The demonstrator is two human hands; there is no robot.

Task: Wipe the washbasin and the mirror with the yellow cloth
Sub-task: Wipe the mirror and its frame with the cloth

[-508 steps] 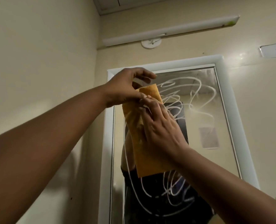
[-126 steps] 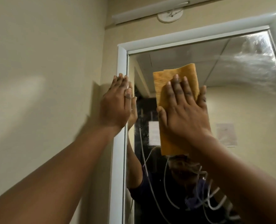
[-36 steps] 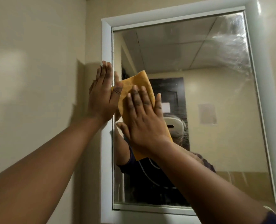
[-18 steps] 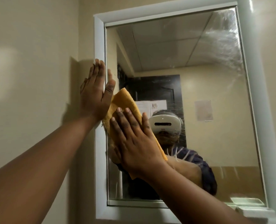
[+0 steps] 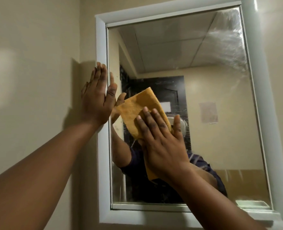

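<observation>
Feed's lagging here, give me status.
Right hand flat on cloth, pressing it to mirror. Left hand open on frame. Smears upper right. Nothing in the way.

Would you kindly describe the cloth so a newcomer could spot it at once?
Find the white-framed mirror on the beige wall. Against its glass, left of centre, the right hand presses a folded cloth flat. It is the only orange-yellow thing here.

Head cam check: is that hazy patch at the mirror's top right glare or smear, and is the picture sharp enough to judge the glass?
Head view: the streaky haze looks like residue on the mirror, not lens glare, though I cannot be sure; a small highlight sits on the white frame. The left hand casts a soft shadow on the wall. The right hand and yellow cloth are reasonably sharp; frame edges bow from the wide lens.
</observation>
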